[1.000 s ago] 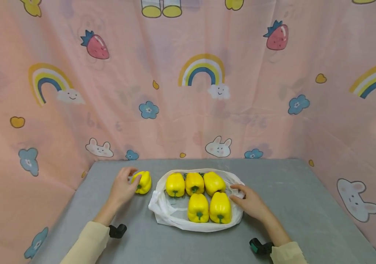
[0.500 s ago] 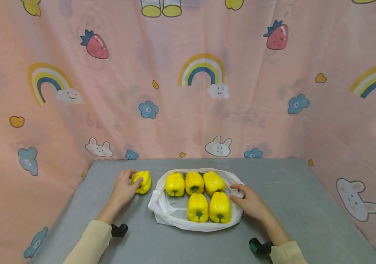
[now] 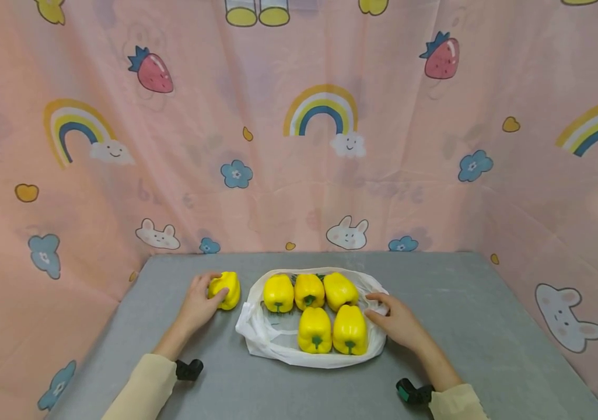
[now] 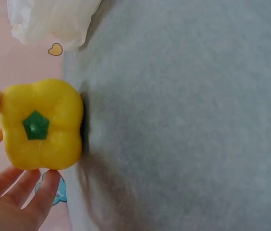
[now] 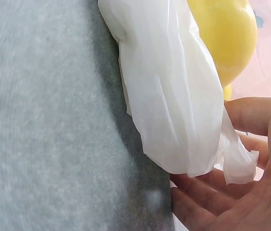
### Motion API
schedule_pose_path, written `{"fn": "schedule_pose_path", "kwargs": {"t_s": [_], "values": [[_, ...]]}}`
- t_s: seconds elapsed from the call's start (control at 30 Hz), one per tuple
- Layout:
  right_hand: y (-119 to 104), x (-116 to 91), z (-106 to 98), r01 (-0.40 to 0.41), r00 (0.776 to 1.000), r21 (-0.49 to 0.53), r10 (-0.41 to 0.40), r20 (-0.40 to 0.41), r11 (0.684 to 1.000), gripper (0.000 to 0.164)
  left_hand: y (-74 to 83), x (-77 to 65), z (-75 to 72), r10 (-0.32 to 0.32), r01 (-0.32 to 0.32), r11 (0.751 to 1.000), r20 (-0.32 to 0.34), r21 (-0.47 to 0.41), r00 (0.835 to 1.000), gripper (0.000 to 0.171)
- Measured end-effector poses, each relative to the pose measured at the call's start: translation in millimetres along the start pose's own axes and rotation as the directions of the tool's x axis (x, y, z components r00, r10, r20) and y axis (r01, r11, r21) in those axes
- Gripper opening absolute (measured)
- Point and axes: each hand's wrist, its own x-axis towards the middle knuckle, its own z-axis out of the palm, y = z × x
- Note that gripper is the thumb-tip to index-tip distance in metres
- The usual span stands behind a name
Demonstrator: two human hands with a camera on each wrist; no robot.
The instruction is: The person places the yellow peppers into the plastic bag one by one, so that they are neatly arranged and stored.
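A yellow bell pepper [image 3: 229,290] with a green stem sits on the table left of a white plastic bag [image 3: 252,328]. My left hand [image 3: 197,304] grips this pepper [image 4: 58,120] from its left side. In the left wrist view, the thumb touches one side and the fingertips another. Several more yellow peppers [image 3: 315,331] lie inside the spread, open bag. At the bag's right rim, my right hand [image 3: 401,322] holds the plastic between thumb and fingers. The right wrist view shows the thumb on the inner side of the bag [image 5: 169,96] and fingers behind its outer side.
The bag stands mid-table on a grey tabletop [image 3: 309,396]. A pink patterned curtain [image 3: 288,192] hangs along the back and both sides. Black wrist devices [image 3: 189,370] are on both forearms.
My left hand has shifted slightly and its fingers have settled more closely around the pepper, which stays nearly in place. The right hand and the bag look unchanged.
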Motion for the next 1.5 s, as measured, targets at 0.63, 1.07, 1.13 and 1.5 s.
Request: {"fn": "schedule_pose_path", "kwargs": {"t_s": [0.63,1.07,1.13,1.5], "values": [[1,1,1,0.005,1.0,-0.005,-0.005,-0.003,1.0,0.045,-0.2,-4.7,-1.1,-0.108,0.116,0.992,0.126,-0.058,0.986,0.051],[-2,2,-2,0.008,1.0,-0.007,-0.008,0.006,1.0,0.046,3.0,-2.8,-3.4,-0.112,0.119,0.991,0.115,-0.059,0.987,0.052],[-1,2,-2,0.007,1.0,-0.014,-0.007,0.007,1.0,0.046,4.2,-3.1,-4.2,-0.115,0.123,0.99,0.112,-0.064,0.987,0.053],[-1,0,0,0.0,1.0,-0.016,0.0,0.005,1.0,0.046,21.8,-8.6,-11.9,-0.093,0.101,0.992,0.093,-0.078,0.991,0.054]]}}
